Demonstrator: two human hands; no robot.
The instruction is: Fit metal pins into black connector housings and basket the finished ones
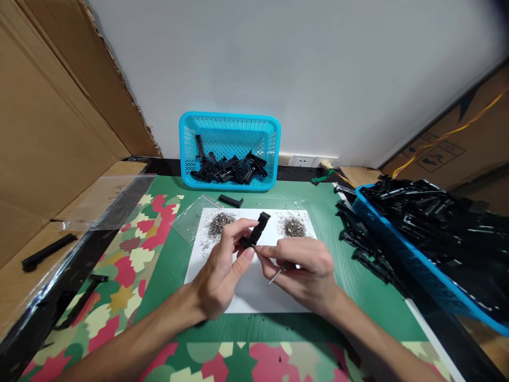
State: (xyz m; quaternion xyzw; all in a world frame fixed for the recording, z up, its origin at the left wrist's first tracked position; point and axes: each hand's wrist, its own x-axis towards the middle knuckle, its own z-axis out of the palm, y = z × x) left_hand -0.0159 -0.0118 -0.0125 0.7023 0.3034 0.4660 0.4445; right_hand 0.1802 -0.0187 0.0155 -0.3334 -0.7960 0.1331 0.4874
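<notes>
My left hand (222,270) holds a small black plastic part (260,227) tilted upward between thumb and fingers, above a white sheet of paper (254,294). Against the lower end of that part, the fingertips of my right hand (300,265) are pinched together; anything tiny between them is hidden. A thin metal tool (276,276) also lies within my right hand, its narrow end sticking out below the fingers. On the paper are two piles of small metal pieces that look like springs: a left pile (220,225) and a right pile (293,226).
A blue basket (230,184) with several black parts stands against the wall. At right, a larger blue bin (421,260) is heaped with black parts, and more lie beside it. One black part (230,200) rests behind the paper. Cardboard (51,106) rises at left.
</notes>
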